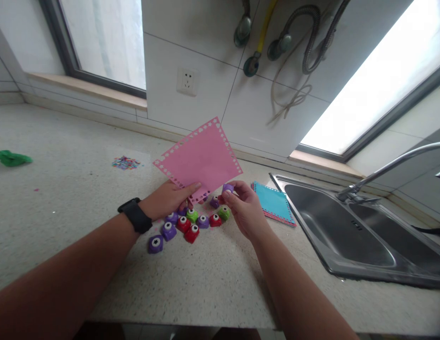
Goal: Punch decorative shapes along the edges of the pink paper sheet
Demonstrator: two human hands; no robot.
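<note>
My left hand (173,197) grips a pink sheet of paper (202,158) by its lower edge, thumb on top. Small shapes such as stars are punched along the borders of the sheet, which is raised and tilted above the counter. Between thumb and fingers, my right hand (243,205) pinches a purple craft punch (227,189) just right of the paper's lower corner. Below both hands lie several more craft punches: purple ones (168,230), red ones (192,233) and green ones (224,212). The paper and my left hand hide part of this group.
Right of my hands lies a stack of punched paper (272,200), blue on top. Beyond it is a steel sink (333,226) with a faucet (361,182). Left on the counter (74,198) are a pile of colourful paper bits (125,163) and a green crumpled item (12,158).
</note>
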